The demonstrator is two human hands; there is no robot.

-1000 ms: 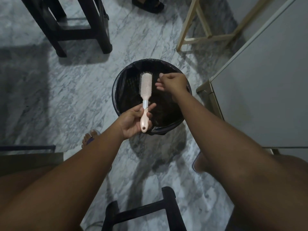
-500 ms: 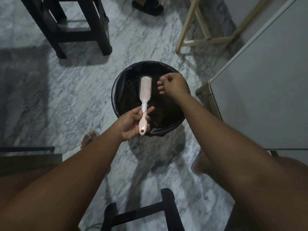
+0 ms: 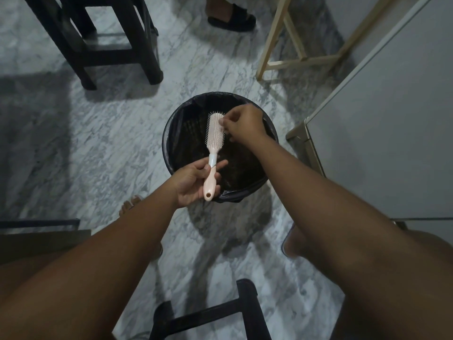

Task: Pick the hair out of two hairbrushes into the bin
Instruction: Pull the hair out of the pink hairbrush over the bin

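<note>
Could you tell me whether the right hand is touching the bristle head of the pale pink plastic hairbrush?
Touching: in the head view, the right hand's fingertips pinch into the pale pink plastic hairbrush's bristles.

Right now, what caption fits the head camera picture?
Left hand holds pink hairbrush over the bin; right hand picks at its bristles.

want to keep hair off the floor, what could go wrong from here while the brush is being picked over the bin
1. The left hand holds the hairbrush by its handle with a light-looking grip; a hard tug could twist it loose into the bin.
2. The right hand picks at the bristle end near the bin's far side; pulled strands could drift past the rim onto the marble floor.
3. Whether hair is pinched cannot be seen.
</note>
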